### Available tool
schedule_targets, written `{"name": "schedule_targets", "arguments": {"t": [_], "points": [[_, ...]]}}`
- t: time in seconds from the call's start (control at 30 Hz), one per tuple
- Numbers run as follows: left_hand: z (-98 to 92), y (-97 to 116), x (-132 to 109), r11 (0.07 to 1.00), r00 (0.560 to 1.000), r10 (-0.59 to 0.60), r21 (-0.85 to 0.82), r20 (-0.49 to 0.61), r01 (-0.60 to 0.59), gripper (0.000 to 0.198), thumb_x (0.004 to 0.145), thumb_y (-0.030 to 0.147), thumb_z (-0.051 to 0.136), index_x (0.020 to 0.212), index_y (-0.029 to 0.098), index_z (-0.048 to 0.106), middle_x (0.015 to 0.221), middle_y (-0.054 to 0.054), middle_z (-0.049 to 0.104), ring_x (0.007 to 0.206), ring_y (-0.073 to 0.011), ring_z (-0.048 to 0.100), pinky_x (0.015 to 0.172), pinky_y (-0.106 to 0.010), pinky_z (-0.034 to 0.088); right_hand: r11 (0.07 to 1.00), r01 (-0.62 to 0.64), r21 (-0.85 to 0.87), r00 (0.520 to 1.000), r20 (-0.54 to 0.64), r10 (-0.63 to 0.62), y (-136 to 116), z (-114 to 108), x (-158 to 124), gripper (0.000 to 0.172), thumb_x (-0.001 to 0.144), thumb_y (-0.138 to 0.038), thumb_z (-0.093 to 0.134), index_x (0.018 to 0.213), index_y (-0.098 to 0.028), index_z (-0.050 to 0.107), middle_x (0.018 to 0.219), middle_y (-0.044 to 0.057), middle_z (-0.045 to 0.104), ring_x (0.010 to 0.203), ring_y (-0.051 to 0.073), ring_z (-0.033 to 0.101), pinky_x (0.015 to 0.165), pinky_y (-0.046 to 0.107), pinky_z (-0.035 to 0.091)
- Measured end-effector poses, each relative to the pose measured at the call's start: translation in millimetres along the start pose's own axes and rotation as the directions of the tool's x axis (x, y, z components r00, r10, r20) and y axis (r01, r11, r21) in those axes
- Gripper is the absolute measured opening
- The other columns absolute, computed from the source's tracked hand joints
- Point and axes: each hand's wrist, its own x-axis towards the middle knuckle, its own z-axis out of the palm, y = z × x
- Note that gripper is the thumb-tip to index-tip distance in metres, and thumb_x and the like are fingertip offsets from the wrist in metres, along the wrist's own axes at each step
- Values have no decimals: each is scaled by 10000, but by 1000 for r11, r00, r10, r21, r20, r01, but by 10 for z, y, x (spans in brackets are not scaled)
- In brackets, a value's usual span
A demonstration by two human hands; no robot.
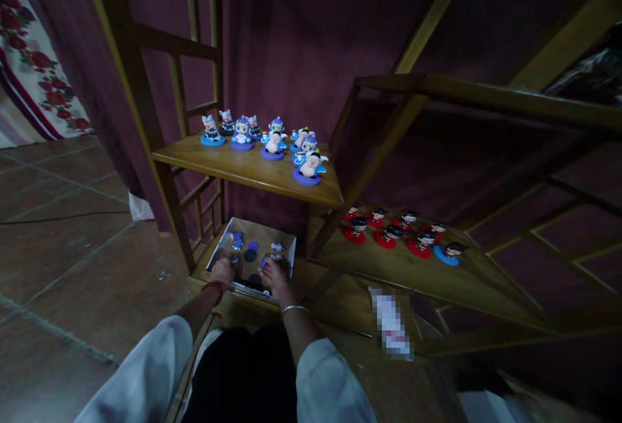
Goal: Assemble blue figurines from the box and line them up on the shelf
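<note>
A shallow white cardboard box (286,248) sits on the low shelf, and both of my hands reach into it. Inside lie a purple-haired figurine (237,240), a small white-and-grey figurine (276,247), a purple disc base (253,246) and dark disc bases (249,256). My left hand (222,271) is at the box's left side, fingers closed around something small that is mostly hidden. At the right side, my right hand (276,276) pinches a small purple piece (264,261); its exact kind is too small to tell.
Several figurines on blue and purple bases stand on the upper wooden shelf (233,167). To the right, a lower shelf (369,261) bears several black-haired figurines (391,235) on red bases and one on blue. A blurred white packet (391,322) lies below them. Wooden posts frame the box.
</note>
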Motion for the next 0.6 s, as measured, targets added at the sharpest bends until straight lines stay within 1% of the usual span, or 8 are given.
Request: {"name": "schedule_targets", "arguments": {"t": [0.07, 0.13, 0.17, 0.23, 0.37, 0.5, 0.6], "points": [[18, 91, 11, 1000, 1000, 2, -1, 20, -2, 336, 836, 231, 401, 1135, 180, 546, 1011, -115, 645, 932, -203, 599, 762, -258, 414, 988, -94, 125, 996, 13, 93, -16, -15, -40, 163, 801, -261, 460, 736, -151, 561, 658, 33, 612, 634, 111, 607, 589, 199, 488], [46, 182, 28, 1000, 999, 13, -5, 38, -13, 331, 832, 232, 409, 1124, 190, 557, 1019, -109, 646, 944, -205, 599, 766, -261, 419, 952, -165, 259, 986, 46, 159, -36, -42, -78, 181, 820, -252, 435, 748, -137, 555, 677, 51, 621, 624, 106, 607, 576, 188, 489], [62, 222, 37, 1000, 999, 19, -6, 49, -19, 328, 828, 228, 416, 1119, 192, 562, 1023, -107, 647, 950, -206, 598, 769, -262, 421, 932, -184, 314, 983, 59, 174, -47, -57, -94, 186, 825, -250, 429, 756, -133, 555, 680, 57, 623, 621, 106, 607, 569, 186, 490], [89, 282, 52, 999, 996, 34, -14, 81, -33, 329, 819, 218, 431, 1119, 195, 564, 1030, -105, 648, 962, -202, 597, 775, -260, 423, 910, -191, 368, 982, 70, 177, -68, -87, -118, 191, 830, -249, 422, 766, -127, 554, 676, 64, 626, 621, 112, 607, 558, 186, 489], [111, 332, 62, 998, 990, 50, -31, 133, -46, 344, 822, 200, 421, 1143, 185, 546, 1064, -108, 638, 997, -190, 586, 804, -256, 416, 900, -191, 393, 982, 72, 177, -108, -127, -159, 199, 829, -247, 416, 771, -118, 556, 670, 79, 631, 629, 122, 610, 554, 188, 484], [96, 331, 57, 999, 990, 34, -35, 139, -29, 376, 821, 180, 412, 1186, 164, 503, 1085, -121, 626, 1009, -195, 581, 818, -262, 412, 905, -200, 375, 980, 81, 183, -128, -137, -194, 216, 831, -232, 389, 755, -125, 561, 675, 73, 638, 626, 118, 609, 558, 189, 484], [87, 315, 60, 998, 988, 40, -50, 147, -32, 391, 824, 174, 401, 1207, 169, 476, 1093, -129, 620, 1013, -206, 579, 817, -276, 418, 914, -195, 356, 981, 82, 177, -122, -133, -202, 228, 830, -231, 378, 745, -135, 565, 691, 74, 644, 642, 122, 613, 590, 208, 492]]}}
